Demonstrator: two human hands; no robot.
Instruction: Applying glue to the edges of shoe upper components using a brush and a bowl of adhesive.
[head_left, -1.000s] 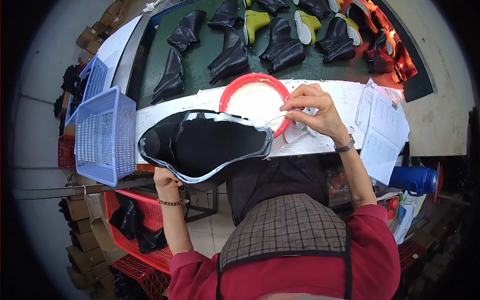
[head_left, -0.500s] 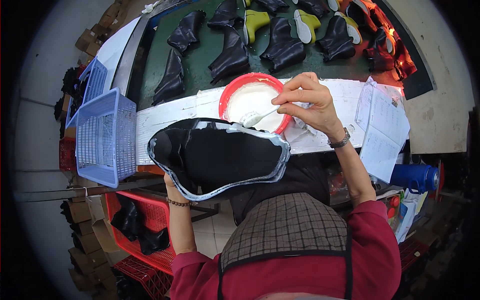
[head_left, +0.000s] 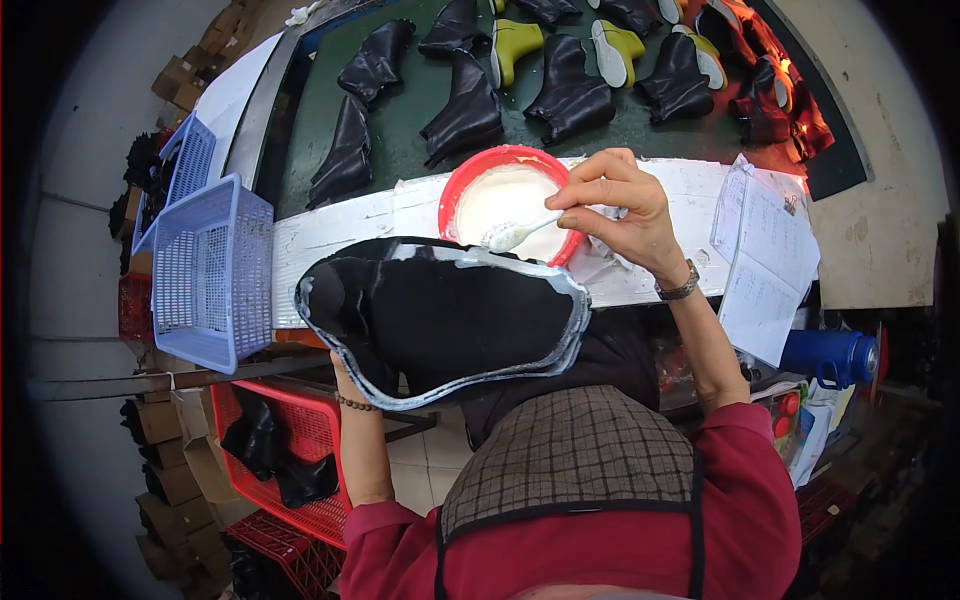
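A black boot (head_left: pixel 450 320) is held up in front of me, its underside turned toward me and a white paste line running round its rim. My left hand (head_left: pixel 346 370) supports it from below; the boot hides its fingers. My right hand (head_left: pixel 625 205) pinches the thin handle of a small white brush (head_left: pixel 520 232) between thumb and fingers. The paste-coated brush head lies at the boot's upper edge, in front of a red bowl (head_left: pixel 447 190) of white paste; I cannot tell whether it touches the boot.
Black boots (head_left: pixel 465 110) and yellow lasts (head_left: pixel 514 48) stand on the green conveyor belt (head_left: pixel 400 130) beyond the white board (head_left: pixel 340 235). Blue baskets (head_left: pixel 212 280) are at the left, a red crate (head_left: pixel 320 440) below. Written sheets (head_left: pixel 765 260) and a blue flask (head_left: pixel 825 355) are at the right.
The boot has tilted slightly, its right end shifting a little right and down. My right hand and the brush have barely moved.
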